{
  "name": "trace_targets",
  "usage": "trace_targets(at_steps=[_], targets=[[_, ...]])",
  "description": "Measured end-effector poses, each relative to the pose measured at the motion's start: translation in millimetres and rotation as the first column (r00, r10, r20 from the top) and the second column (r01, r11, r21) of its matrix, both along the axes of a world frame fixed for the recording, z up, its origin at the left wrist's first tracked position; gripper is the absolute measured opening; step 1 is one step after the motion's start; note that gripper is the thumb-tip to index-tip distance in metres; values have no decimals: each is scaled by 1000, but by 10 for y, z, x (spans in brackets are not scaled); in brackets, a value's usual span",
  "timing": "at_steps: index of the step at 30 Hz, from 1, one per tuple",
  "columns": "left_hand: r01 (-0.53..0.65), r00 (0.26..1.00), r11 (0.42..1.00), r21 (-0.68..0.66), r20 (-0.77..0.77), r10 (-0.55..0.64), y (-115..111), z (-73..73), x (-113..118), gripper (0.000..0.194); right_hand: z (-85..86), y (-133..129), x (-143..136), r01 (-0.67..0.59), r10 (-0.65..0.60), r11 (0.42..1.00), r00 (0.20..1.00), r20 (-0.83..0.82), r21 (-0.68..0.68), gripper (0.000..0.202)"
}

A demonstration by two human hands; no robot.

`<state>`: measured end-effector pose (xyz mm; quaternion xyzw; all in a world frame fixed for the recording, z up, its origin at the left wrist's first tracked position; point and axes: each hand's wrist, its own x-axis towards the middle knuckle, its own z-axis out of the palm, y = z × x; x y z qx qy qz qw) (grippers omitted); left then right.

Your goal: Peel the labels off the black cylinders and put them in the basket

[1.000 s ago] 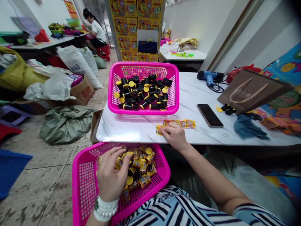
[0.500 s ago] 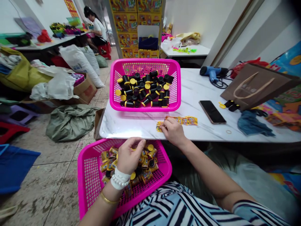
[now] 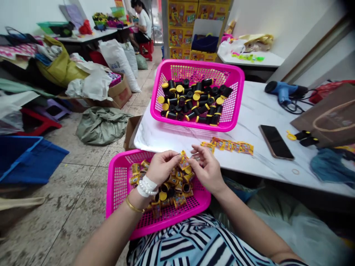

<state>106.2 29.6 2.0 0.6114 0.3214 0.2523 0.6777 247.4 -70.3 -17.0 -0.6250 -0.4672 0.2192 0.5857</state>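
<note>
Holding a small yellow printed wrapper (image 3: 183,161) upright, the left hand (image 3: 162,168) has its thumb and fingertips closed in a tight pinch on the edge. The right hand (image 3: 207,170) is just beside it, half open with fingers loosely curled and its thumb next to the wrapper; from here I can't tell whether that thumb touches. Both hands are above a pink basket (image 3: 111,188) at the person's lap, heaped with little cylinders (image 3: 179,201) in similar yellow print. On the white marbled table (image 3: 172,138), a second pink basket (image 3: 191,126) holds plain black cylinders (image 3: 203,108) with yellow ends. More wrappers (image 3: 234,146) lie in an overlapping row near the table's front edge, with a phone (image 3: 276,142) to their right. Farther back, a co-worker (image 3: 143,22) sits on a red stool (image 3: 146,50).
</note>
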Motion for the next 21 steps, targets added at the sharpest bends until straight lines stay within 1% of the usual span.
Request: trace_targets(at_steps=[1, 2, 3, 4, 5, 6, 8, 10, 11, 13, 16, 19, 21], targets=[[39, 999, 999, 27, -34, -39, 12, 7, -57, 25, -11, -5, -7, -106, 89, 990, 981, -171, -95, 35], [88, 994, 994, 58, -71, -84, 23, 13, -104, 25, -25, -5, -17, -219, 158, 961, 935, -317, -169, 36], [131, 987, 987, 90, -110, -121, 31, 17, -141, 27, -41, -1, -33, -309, 199, 926, 887, -417, -215, 36], [149, 981, 981, 126, -145, -130, 34, 19, -169, 29, -59, 6, -59, -355, 214, 904, 859, -464, -240, 36], [129, 981, 978, 165, -167, -101, 32, 18, -192, 31, -79, 15, -93, -346, 204, 906, 862, -465, -245, 37], [78, 984, 976, 204, -174, -42, 22, 15, -213, 32, -100, 24, -133, -291, 170, 929, 886, -432, -230, 38], [-88, 983, 964, 252, -135, 125, -28, 3, -257, 32, -145, 43, -213, -137, 73, 975, 941, -332, -173, 38], [-235, 963, 944, 233, -74, 258, -121, -13, -309, 30, -186, 59, -273, -30, -5, 991, 965, -261, -131, 38], [-274, 955, 939, 208, -56, 291, -180, -22, -334, 30, -201, 65, -292, 3, -32, 993, 970, -240, -121, 38], [-308, 947, 937, 167, -43, 319, -307, -35, -371, 30, -217, 71, -316, 26, -49, 993, 977, -207, -115, 39], [-332, 941, 935, 127, -26, 337, -452, -42, -381, 26, -204, 65, -343, 25, -41, 995, 986, -161, -99, 39], [-382, 923, 918, 102, -5, 385, -491, -36, -371, 25, -186, 46, -378, 43, -52, 995, 994, -100, -89, 39], [-399, 915, 906, 137, -2, 404, -475, -33, -371, 25, -189, 31, -398, 48, -52, 996, 998, -45, -81, 38]])
